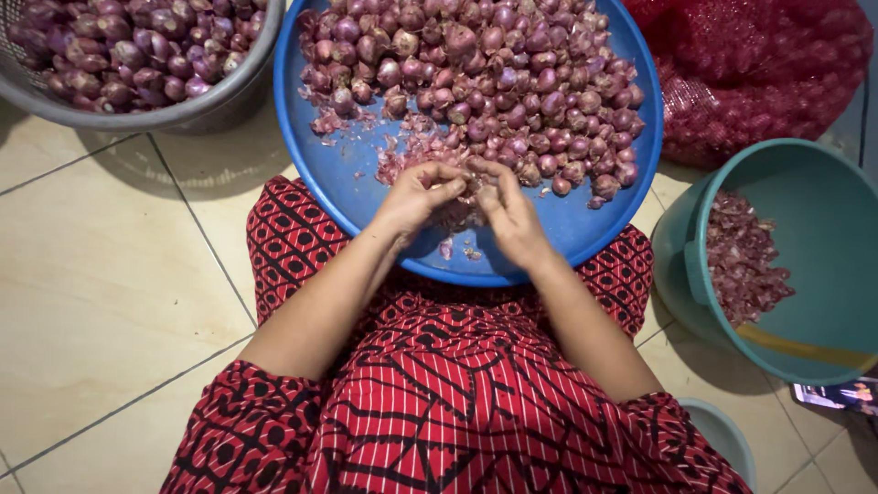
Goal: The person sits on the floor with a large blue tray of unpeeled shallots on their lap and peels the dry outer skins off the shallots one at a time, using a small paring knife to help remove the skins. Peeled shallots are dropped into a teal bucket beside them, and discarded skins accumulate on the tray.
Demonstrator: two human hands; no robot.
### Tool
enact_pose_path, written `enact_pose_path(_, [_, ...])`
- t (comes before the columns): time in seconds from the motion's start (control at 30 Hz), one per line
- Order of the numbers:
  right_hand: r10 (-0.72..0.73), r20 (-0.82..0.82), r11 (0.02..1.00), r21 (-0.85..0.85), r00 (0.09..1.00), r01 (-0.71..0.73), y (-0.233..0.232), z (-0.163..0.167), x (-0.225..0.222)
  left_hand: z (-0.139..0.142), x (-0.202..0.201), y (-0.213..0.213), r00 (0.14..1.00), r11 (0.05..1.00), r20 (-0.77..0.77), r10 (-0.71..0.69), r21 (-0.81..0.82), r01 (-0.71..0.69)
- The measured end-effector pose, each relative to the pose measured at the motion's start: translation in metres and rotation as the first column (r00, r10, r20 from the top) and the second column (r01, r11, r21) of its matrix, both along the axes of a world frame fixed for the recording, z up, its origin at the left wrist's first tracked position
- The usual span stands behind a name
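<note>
Head view: the left hand (416,197) and right hand (510,218) meet over the near rim of a round blue plastic tray (343,174), fingertips pressed together on one small purple shallot (468,186) — mostly hidden between them. Just beyond the grip lie loose pinkish peelings (416,146), then a heap of unpeeled purple shallots (512,82). Right of the hands stands a teal plastic bucket (805,210) (skins inside); far left, a grey metal colander (137,64) of peeled shallots — all on the tiled floor (101,302).
</note>
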State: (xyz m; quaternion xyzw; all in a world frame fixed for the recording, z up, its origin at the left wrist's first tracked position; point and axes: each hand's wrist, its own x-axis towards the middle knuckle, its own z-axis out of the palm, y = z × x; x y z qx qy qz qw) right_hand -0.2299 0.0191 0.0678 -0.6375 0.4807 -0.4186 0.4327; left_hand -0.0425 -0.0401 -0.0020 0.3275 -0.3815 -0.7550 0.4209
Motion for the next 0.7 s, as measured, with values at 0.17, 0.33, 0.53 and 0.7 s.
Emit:
enact_pose_path(0.17, [-0.095, -0.199, 0.990, -0.120, 0.975, 0.072, 0.004, 0.002, 0.010, -0.008, -0.008, 0.005, 0.999, 1.000, -0.040, 0.015, 0.025, -0.014])
enact_pose_path(0.33, [-0.152, -0.236, 0.983, -0.138, 0.960, 0.122, 0.005, -0.003, 0.014, -0.021, -0.011, 0.005, 1.000, 0.994, 0.007, -0.010, -0.110, 0.011])
enact_pose_path(0.53, [-0.172, -0.279, 0.981, -0.135, 0.945, 0.139, 0.005, -0.016, 0.010, -0.033, -0.015, 0.005, 0.994, 0.966, 0.102, 0.024, -0.258, 0.003])
enact_pose_path(0.7, [-0.148, -0.184, 0.971, -0.213, 0.972, 0.108, -0.003, -0.033, 0.001, -0.031, -0.024, 0.015, 0.991, 0.941, 0.130, 0.010, -0.336, 0.035])
